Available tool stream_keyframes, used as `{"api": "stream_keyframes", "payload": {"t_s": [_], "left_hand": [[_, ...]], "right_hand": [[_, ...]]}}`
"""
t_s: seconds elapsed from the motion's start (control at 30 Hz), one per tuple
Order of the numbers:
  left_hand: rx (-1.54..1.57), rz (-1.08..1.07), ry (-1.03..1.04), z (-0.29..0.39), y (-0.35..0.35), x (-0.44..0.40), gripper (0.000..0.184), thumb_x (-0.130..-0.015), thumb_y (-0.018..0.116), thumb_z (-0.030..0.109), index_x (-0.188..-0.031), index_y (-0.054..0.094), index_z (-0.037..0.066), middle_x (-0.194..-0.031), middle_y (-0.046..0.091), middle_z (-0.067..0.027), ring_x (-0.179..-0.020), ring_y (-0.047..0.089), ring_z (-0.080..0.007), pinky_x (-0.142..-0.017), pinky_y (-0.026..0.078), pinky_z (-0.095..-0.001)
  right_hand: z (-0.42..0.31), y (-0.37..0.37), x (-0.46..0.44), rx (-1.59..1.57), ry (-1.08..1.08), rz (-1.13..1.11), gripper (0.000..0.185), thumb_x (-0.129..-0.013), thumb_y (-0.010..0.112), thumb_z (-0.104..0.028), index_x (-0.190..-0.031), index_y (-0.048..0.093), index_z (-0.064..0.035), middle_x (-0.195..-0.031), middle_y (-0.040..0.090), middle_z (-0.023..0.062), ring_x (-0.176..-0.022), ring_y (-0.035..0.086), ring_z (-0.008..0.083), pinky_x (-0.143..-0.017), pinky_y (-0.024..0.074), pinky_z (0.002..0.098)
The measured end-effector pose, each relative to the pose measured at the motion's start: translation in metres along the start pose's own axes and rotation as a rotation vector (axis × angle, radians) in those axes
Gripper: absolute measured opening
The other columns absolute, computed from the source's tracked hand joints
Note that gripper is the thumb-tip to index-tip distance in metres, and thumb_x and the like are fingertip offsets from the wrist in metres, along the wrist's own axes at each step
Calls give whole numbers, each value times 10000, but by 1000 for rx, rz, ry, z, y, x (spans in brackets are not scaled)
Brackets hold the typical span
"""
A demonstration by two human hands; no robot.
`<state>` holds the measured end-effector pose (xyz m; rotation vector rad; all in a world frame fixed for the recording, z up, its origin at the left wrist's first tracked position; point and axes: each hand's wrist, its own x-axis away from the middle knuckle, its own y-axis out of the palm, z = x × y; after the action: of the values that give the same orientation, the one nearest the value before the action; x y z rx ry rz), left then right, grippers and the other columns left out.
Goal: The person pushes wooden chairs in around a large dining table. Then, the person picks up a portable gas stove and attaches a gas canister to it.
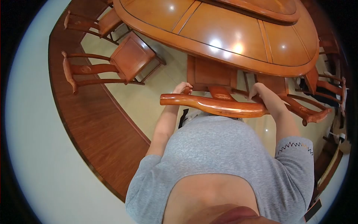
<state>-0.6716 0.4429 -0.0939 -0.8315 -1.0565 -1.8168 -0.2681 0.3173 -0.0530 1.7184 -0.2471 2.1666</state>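
Directly before me is a reddish-brown wooden chair, its curved top rail [212, 105] close to my body. Its seat [212, 71] lies partly under the edge of the round table [223, 37]. My left hand [182, 88] is closed round the left side post of the backrest, just beyond the rail. On the other side, my right hand [256, 92] reaches over the rail with bent fingers at the right post; the rail and wrist hide part of its grip. Between the hands stands the carved centre slat [220, 93].
Two similar chairs, one nearer [134, 56] and one farther [110, 21], stand to the left by the wood-panelled wall [85, 138]. Another chair [305, 108] is close on the right, with more chairs beyond. A raised round tier [261, 11] sits on the table. Pale tiles [167, 71] cover the floor.
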Motion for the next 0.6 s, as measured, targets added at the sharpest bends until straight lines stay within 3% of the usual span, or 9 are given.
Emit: {"api": "stream_keyframes", "payload": {"t_s": [0.07, 0.13, 0.27, 0.37, 0.5, 0.6], "left_hand": [[-13, 25, 1, 3, 8, 4, 164, -862, 509, 245, -783, 526, 102, -634, 585, -47, -491, 543, -130, -442, 456, -240], [9, -60, -90, 7, 3, -7, 167, -822, 564, 226, -738, 565, 81, -634, 560, -42, -566, 556, -143, -520, 465, -273], [30, -1, 48, 2, 0, 2, 187, -847, 541, 246, -761, 582, 84, -635, 560, -35, -552, 541, -134, -496, 444, -262], [30, -33, 49, 9, 2, 3, 198, -852, 537, 263, -765, 585, 92, -650, 563, -28, -547, 535, -132, -491, 432, -261], [57, -21, 72, 9, 5, 5, 198, -846, 546, 277, -767, 588, 100, -653, 566, -21, -562, 531, -123, -506, 425, -256], [75, -51, 183, 10, 9, 15, 197, -833, 561, 304, -770, 594, 120, -659, 569, -14, -578, 525, -115, -528, 423, -253]], "right_hand": [[5, -6, -15, 2, 1, 15, 866, -675, 732, -551, -1331, 451, -62, -1298, 489, 182, -1096, 534, 310, -925, 444, 412], [7, -14, -43, -11, -27, -163, 826, -701, 709, -550, -1310, 472, -46, -1289, 502, 181, -1099, 537, 310, -940, 434, 404], [-7, -8, -36, 230, -29, 29, 621, -764, 665, -480, -1218, 565, -69, -1230, 566, 121, -1071, 565, 293, -923, 447, 391], [-7, -10, -17, 142, -52, -53, 647, -762, 667, -480, -1248, 545, -71, -1239, 565, 136, -1098, 560, 306, -937, 443, 400], [-10, -10, -26, 237, -53, -4, 667, -762, 667, -472, -1274, 522, -70, -1262, 548, 150, -1111, 556, 314, -947, 437, 412], [-12, -19, -14, 239, -18, -40, 645, -765, 667, -456, -1263, 532, -69, -1254, 550, 162, -1093, 564, 321, -942, 439, 414]]}}
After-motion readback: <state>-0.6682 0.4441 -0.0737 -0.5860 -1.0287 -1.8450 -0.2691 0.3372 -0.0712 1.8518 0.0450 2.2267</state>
